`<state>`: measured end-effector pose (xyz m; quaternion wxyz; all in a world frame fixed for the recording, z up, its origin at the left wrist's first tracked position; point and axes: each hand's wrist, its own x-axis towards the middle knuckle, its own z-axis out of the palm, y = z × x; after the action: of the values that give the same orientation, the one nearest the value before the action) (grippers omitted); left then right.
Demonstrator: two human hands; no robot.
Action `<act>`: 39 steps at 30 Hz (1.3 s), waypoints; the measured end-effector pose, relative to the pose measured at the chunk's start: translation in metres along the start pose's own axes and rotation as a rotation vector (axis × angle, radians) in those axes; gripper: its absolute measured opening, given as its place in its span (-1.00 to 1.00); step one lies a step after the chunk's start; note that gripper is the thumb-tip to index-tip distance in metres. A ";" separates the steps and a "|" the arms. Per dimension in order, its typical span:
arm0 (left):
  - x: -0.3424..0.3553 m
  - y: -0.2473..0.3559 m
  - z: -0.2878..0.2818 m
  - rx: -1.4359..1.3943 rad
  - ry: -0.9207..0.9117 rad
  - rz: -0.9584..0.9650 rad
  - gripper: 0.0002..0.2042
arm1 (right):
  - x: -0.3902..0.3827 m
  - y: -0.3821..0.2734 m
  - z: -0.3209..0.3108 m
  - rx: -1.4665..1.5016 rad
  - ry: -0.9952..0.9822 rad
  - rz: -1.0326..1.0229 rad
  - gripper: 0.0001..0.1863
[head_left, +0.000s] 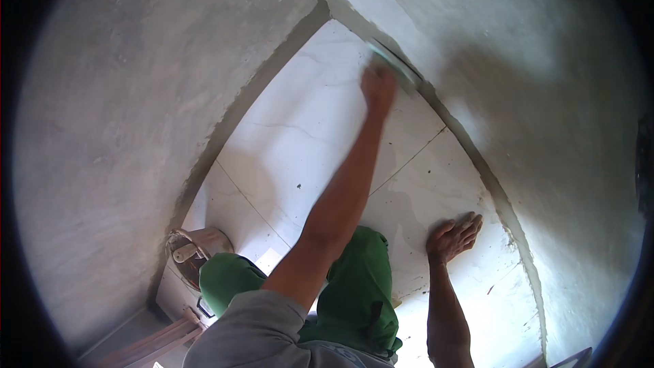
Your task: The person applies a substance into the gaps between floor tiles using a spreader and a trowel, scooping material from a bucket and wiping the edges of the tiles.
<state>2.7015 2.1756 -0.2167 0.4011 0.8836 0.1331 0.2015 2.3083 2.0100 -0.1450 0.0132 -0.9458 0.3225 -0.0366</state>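
Stretched far forward, my left hand [378, 82] is closed on a long flat tool [400, 65] with a pale green edge, like a trowel or float. The tool is blurred and lies along the cement strip [501, 197] at the foot of the right wall. Below it is a white marbled tiled floor [306, 109] with thin joints. On that floor, at the right, my right hand [453, 235] rests palm down with fingers stretched out, holding nothing, near the edge of the same strip.
Grey plastered walls [122, 95] meet in a corner ahead. Beside my green-trousered left knee stands a dirty metal bucket [211, 238] with a tool handle at its top. Reddish wooden pieces [163, 337] lie at the lower left.
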 end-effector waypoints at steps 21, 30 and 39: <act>-0.156 0.084 -0.091 -0.524 -1.077 -0.067 -0.67 | -0.003 0.038 0.021 0.078 0.179 -0.007 -0.33; -0.071 0.178 -0.312 0.180 -1.310 0.565 -0.59 | -0.004 0.048 0.003 0.049 0.094 0.071 -0.24; -0.012 0.023 -0.599 -0.642 -1.154 0.259 -0.55 | -0.048 0.067 0.032 0.232 0.401 -0.906 -0.44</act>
<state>2.4156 2.5488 0.1561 0.6231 0.6956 -0.2763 -0.2270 2.2315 1.9862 -0.1834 0.0388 -0.9574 -0.1302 -0.2550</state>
